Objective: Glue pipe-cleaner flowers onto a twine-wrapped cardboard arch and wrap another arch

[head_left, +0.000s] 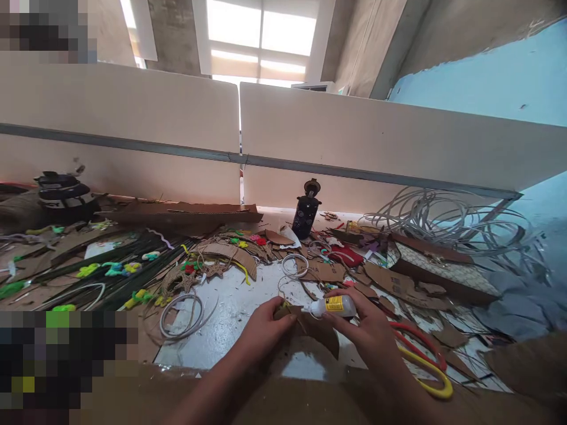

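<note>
In my right hand (370, 324) is a small clear glue bottle (334, 306) with a yellow label, tipped on its side with its nozzle pointing left. My left hand (270, 324) pinches one end of a curved piece of cardboard (325, 336). The nozzle is close to the fingertips of my left hand; whether it touches the cardboard I cannot tell. Thin twine (283, 289) rises from the held end. To the right of my right hand lie scissors with red and yellow handles (436, 386).
A dark bottle (305, 215) stands with its lid up at the back. Coiled white tubing (425, 215) and a patterned bag (443, 271) are at right. Cardboard scraps (321, 271), white rings (181, 316) and twine stars (181, 277) litter the table. A white partition (354, 130) closes the far side.
</note>
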{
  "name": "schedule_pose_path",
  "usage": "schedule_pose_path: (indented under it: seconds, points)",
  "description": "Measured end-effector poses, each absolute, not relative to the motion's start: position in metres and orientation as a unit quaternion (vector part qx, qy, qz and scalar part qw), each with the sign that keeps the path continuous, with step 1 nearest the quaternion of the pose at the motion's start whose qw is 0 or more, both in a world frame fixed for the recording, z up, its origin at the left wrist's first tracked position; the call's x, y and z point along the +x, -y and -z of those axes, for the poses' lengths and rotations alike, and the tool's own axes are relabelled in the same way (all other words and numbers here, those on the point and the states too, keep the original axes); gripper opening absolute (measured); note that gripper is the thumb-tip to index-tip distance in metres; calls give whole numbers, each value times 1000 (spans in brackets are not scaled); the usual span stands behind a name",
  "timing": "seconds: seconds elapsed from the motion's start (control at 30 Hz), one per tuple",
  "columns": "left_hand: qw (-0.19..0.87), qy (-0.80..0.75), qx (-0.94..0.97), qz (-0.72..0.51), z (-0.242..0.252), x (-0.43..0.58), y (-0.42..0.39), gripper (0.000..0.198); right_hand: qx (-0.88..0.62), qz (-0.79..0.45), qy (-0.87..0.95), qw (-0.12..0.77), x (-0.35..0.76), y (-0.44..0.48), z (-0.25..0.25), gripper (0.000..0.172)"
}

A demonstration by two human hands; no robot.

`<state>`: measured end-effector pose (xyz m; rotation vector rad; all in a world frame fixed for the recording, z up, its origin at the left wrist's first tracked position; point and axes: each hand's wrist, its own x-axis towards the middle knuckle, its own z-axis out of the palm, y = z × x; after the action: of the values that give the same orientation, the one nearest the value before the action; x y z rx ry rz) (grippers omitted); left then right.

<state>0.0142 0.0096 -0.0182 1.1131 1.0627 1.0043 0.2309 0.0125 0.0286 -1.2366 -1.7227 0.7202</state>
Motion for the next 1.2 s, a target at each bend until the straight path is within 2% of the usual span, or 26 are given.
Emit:
schedule_pose_path:
  seconds: [0.33, 0.93, 1.2]
  points:
    - [586, -482, 506, -410, 21, 15, -11, 28, -515, -254, 708, 412, 229, -8, -30, 35]
    - [563, -504, 526, -390, 15, 16, -8, 19, -509, -233, 711, 425, 229, -6, -27, 32]
    - [589, -484, 517, -390, 17, 17, -7, 20, -502, -247, 707, 433, 226, -5, -28, 29]
